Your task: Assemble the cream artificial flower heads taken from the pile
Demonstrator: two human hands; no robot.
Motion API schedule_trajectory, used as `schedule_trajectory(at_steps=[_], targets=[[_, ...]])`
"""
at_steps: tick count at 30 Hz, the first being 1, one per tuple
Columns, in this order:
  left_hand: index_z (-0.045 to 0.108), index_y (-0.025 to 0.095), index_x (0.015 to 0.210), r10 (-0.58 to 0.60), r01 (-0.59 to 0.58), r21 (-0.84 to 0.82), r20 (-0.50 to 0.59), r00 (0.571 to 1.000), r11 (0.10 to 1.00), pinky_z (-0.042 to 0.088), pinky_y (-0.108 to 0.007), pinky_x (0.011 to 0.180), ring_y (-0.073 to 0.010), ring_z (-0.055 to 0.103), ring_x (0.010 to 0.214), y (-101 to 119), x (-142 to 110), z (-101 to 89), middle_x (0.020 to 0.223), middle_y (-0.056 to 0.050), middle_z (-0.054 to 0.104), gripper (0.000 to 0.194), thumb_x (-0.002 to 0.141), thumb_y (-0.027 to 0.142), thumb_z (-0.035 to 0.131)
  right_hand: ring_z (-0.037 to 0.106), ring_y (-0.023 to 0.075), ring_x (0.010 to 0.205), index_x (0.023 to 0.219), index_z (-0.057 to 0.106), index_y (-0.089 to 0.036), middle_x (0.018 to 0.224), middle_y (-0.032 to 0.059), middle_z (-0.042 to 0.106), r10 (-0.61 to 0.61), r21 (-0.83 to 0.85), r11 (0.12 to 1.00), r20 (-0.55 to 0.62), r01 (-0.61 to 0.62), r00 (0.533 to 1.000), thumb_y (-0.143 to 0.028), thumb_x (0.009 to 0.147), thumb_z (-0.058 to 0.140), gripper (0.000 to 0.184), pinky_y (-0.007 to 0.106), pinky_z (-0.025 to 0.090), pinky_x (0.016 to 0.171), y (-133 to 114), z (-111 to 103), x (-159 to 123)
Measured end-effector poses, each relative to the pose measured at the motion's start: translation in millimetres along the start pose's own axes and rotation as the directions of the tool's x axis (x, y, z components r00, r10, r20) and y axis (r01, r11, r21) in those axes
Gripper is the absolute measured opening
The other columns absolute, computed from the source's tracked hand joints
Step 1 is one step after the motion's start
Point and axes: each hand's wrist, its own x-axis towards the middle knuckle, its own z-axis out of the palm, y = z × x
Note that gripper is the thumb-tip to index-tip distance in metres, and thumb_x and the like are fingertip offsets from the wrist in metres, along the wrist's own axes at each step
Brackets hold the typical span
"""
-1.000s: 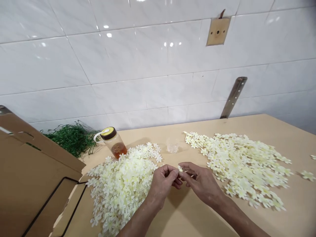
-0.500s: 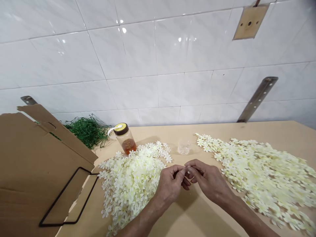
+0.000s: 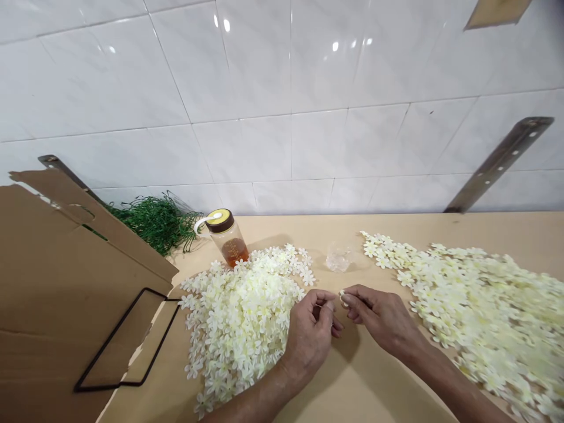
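Note:
Over the tabletop, my right hand (image 3: 385,320) pinches a small cream-white flower (image 3: 343,298) between thumb and fingertips, seen edge-on. Just to its left, my left hand (image 3: 312,329) is closed, thumb against the curled fingers; anything held there is too small to make out. A narrow gap separates the two sets of fingertips. Beside my left hand lies a heaped pile of white artificial flowers (image 3: 247,320). To the right of my right hand, a flatter spread of pale yellow-white flowers (image 3: 480,305) covers the table. A small clear plastic item (image 3: 339,258) sits beyond my hands.
A drink bottle (image 3: 227,235) with amber liquid stands behind the left pile. Green artificial stems (image 3: 158,220) lie near the wall. At left are a cardboard box (image 3: 66,282) and a black wire frame (image 3: 127,341). A metal bracket (image 3: 497,164) is on the tiled wall.
My hands have moved slightly apart from touching fingertips, and the small flower now shows in my right fingers. The camera view has shifted a little.

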Motion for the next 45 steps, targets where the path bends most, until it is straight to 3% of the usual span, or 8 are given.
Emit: schedule_trajectory(at_steps=[7,10,14,19,23,30,39,45], targets=[[0.06,0.017,0.103,-0.027,0.027,0.012,0.047,0.999,1.0,0.055,-0.026,0.057,-0.0158,0.064,0.061,3.0,-3.5,0.0,0.07,-0.003,0.064,0.029,0.091,0.043,0.052,0.065,0.0165,0.074,0.1,0.071,-0.022,0.092,0.0042,0.071,-0.003,0.313,0.949,0.086,-0.024,0.996,-0.045,0.089,0.055,0.03,0.024,0.056,0.062,-5.7,-1.6,-1.8],[0.059,0.017,0.104,-0.056,0.058,-0.022,0.048,0.997,0.998,0.055,-0.027,0.056,-0.0155,0.065,0.06,-1.4,-4.9,-1.6,0.078,-0.004,0.065,0.032,0.093,0.045,0.049,0.063,0.0138,0.067,0.099,0.072,-0.022,0.098,0.0053,0.07,-0.009,0.362,0.932,0.058,-0.013,0.998,-0.043,0.089,0.057,0.027,0.024,0.055,0.06,-5.3,2.1,-3.6],[0.06,0.016,0.096,-0.068,0.069,-0.037,0.046,0.997,0.997,0.055,-0.027,0.055,-0.0143,0.065,0.058,-5.4,-5.6,-2.0,0.081,-0.004,0.064,0.032,0.093,0.046,0.048,0.063,0.0145,0.065,0.1,0.072,-0.022,0.091,0.005,0.071,-0.014,0.34,0.94,-0.026,0.022,1.0,-0.038,0.09,0.057,0.024,0.025,0.055,0.061,-1.2,7.3,-10.1],[0.061,0.016,0.09,-0.089,0.092,-0.032,0.107,0.99,0.995,0.055,-0.026,0.053,-0.015,0.064,0.057,-6.7,-6.1,-0.9,0.077,-0.004,0.066,0.033,0.092,0.046,0.049,0.064,0.0154,0.07,0.099,0.073,-0.023,0.085,0.0042,0.071,-0.133,0.224,0.963,-0.088,0.15,0.987,-0.032,0.093,0.053,0.023,0.026,0.053,0.067,-2.0,8.9,-15.9],[0.061,0.015,0.089,-0.094,0.101,-0.051,0.118,0.989,0.994,0.054,-0.027,0.053,-0.0158,0.064,0.056,-7.4,-6.1,-1.4,0.07,-0.004,0.067,0.033,0.09,0.047,0.052,0.067,0.0178,0.08,0.105,0.071,-0.022,0.091,0.0045,0.073,-0.025,0.291,0.955,-0.096,0.052,0.995,-0.035,0.088,0.06,0.024,0.027,0.054,0.073,-4.5,11.2,-17.6],[0.062,0.013,0.088,-0.17,0.19,-0.157,0.132,0.977,0.969,0.053,-0.027,0.053,-0.0158,0.063,0.052,-0.8,-4.4,-1.4,0.062,-0.005,0.067,0.036,0.086,0.048,0.06,0.067,0.0178,0.072,0.089,0.072,-0.02,0.081,0.0039,0.074,0.065,0.351,0.936,-0.087,-0.031,0.994,-0.039,0.083,0.065,0.021,0.026,0.054,0.066,-7.9,15.2,-20.7],[0.064,0.011,0.085,-0.136,0.153,-0.244,0.084,0.987,0.958,0.052,-0.027,0.056,-0.0139,0.061,0.057,3.6,-5.5,-1.1,0.068,-0.006,0.066,0.032,0.082,0.042,0.067,0.067,0.0178,0.079,0.087,0.075,-0.024,0.087,0.005,0.072,-0.224,0.071,0.966,-0.251,0.249,0.942,-0.033,0.089,0.06,0.018,0.027,0.054,0.07,-14.3,13.0,-21.8],[0.066,0.01,0.086,-0.166,0.186,-0.288,0.092,0.982,0.939,0.052,-0.026,0.058,-0.0132,0.061,0.058,3.5,-3.4,-3.4,0.068,-0.005,0.066,0.034,0.08,0.044,0.069,0.067,0.019,0.081,0.09,0.073,-0.023,0.09,0.0066,0.071,-0.262,0.01,0.962,-0.241,0.273,0.935,-0.033,0.094,0.05,0.025,0.029,0.054,0.072,-15.7,14.0,-22.7]])
